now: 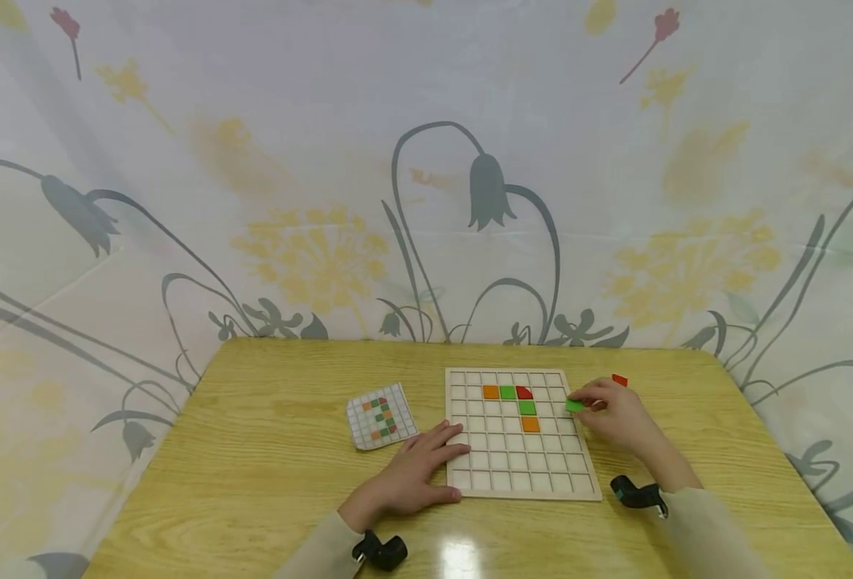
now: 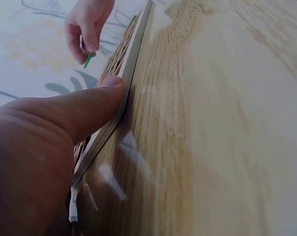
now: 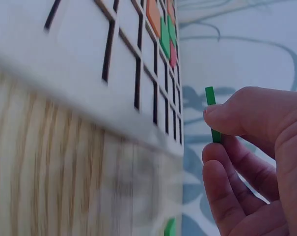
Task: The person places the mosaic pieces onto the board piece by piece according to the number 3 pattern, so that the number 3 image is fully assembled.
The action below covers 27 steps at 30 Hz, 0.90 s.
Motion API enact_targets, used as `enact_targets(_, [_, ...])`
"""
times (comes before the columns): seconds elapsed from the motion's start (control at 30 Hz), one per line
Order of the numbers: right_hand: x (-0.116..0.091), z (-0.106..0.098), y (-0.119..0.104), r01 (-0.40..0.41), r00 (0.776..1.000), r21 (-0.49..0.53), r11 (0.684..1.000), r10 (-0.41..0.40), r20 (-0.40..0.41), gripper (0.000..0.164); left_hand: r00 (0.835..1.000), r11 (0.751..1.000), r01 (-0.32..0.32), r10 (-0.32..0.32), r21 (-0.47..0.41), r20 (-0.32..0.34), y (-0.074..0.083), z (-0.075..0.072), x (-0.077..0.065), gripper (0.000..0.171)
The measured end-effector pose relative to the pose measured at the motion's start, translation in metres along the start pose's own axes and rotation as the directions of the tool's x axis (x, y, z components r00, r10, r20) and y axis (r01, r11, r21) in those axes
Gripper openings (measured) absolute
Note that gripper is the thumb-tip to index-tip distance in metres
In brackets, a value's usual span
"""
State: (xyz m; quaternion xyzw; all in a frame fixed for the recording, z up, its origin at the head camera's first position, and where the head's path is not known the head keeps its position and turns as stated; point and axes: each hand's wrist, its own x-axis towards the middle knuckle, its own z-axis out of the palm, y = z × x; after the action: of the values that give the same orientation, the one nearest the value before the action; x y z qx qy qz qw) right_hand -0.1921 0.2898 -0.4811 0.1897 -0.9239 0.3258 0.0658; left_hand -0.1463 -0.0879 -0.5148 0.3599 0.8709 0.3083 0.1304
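Observation:
A pale wooden grid board [image 1: 527,494] lies on the table. In it sit orange tiles [image 1: 491,392], green tiles [image 1: 527,408] and a red tile with a rounded corner [image 1: 524,392]. My left hand [image 1: 415,474] rests on the board's left edge, fingers spread, and its thumb [image 2: 96,101] touches the rim in the left wrist view. Above the board's right edge, my right hand [image 1: 617,414] pinches a flat green tile [image 3: 210,96] between thumb and fingers. The tile stands on edge in the right wrist view, apart from the board.
Left of the board lies a card [image 1: 357,437] printed with a grid and coloured squares. A loose red piece [image 1: 619,379] shows behind my right hand. Another green piece [image 3: 170,227] lies beside the board. A patterned curtain [image 1: 325,161] hangs behind the table.

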Motion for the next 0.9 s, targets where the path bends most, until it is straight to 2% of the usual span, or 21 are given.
enact_targets(0.33, [0.017, 0.033, -0.014, 0.102, 0.989, 0.057, 0.993, -0.107, 0.104, 0.019, 1.000, 1.000, -0.020, 0.020, 0.007, -0.004, -0.002, 0.000, 0.001, 0.066])
enact_targets(0.47, [0.020, 0.043, -0.021, 0.104, 0.986, 0.075, 0.992, -0.112, 0.127, 0.017, 1.000, 1.000, -0.024, 0.025, 0.016, -0.011, -0.003, 0.000, 0.001, 0.065])
enact_targets(0.63, [0.024, 0.053, -0.029, 0.092, 0.979, 0.106, 0.990, -0.109, 0.172, 0.015, 1.000, 1.000, 0.002, -0.002, 0.022, -0.007, -0.003, 0.001, 0.001, 0.065])
enact_targets(0.9, [0.027, 0.062, -0.033, 0.185, 0.963, 0.039, 0.982, -0.189, 0.195, 0.016, 1.000, 1.000, 0.015, -0.015, 0.015, -0.004, -0.001, 0.001, 0.000, 0.066])
